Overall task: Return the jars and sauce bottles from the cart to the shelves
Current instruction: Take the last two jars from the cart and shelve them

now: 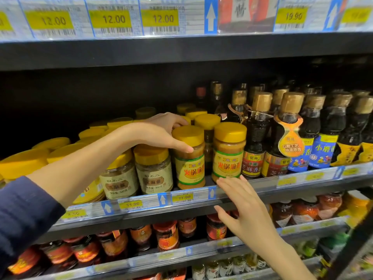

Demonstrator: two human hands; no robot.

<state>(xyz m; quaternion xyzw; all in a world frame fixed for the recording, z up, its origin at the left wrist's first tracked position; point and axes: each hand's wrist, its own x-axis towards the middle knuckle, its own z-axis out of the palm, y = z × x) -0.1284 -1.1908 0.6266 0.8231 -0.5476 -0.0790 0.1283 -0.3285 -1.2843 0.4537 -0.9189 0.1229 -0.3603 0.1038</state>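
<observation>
My left hand [161,132] grips a yellow-lidded jar of tan sesame paste [189,158] by its lid and neck; the jar stands at the front of the middle shelf [252,190]. An identical jar [229,152] stands just to its right. My right hand [242,207] is spread with straight fingers in front of the shelf's price rail, fingertips just below that second jar, holding nothing. The cart is out of view.
Left of the held jar stand yellow-lidded jars with cream labels [153,168]. Dark sesame-oil bottles with gold caps [286,134] fill the shelf's right side. Red chili-sauce jars [165,237] line the shelf below. A price-tag rail [113,19] runs overhead.
</observation>
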